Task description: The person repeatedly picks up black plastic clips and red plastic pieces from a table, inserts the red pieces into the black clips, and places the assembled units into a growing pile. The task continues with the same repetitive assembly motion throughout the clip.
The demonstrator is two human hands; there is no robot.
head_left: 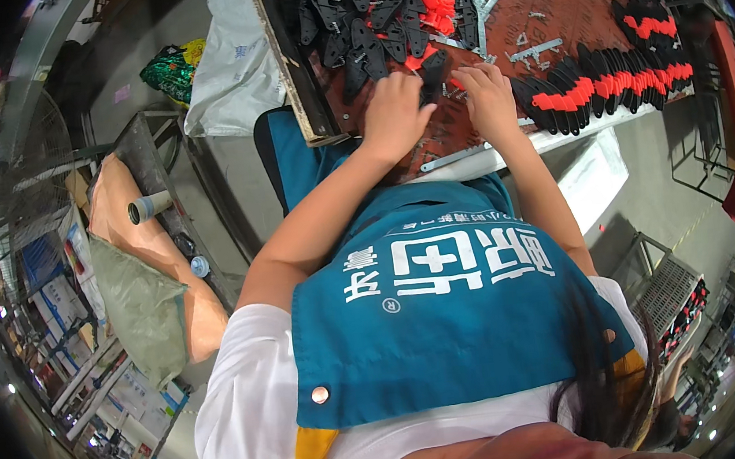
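Note:
My left hand [394, 119] is at the near edge of a reddish-brown worktable [531, 3]. Its bent fingers and thumb close around the lower end of a dark, flat black plastic part [434, 71]. Facing it from the right, my right hand [490, 101] has curled fingers, with a small red plastic piece [457, 84] showing at the fingertips. Past my left hand lies a heap of black plastic parts [365, 46], some with metal pins. Loose red pieces [437, 8] lie beside that heap.
A row of black parts with red pieces [606, 87] lines the table's near right edge. Metal strips [536, 50] are scattered on the tabletop. A wooden board edge [288, 69] bounds the left side. A white sack [237, 65] and a cardboard tube [149, 207] are farther left.

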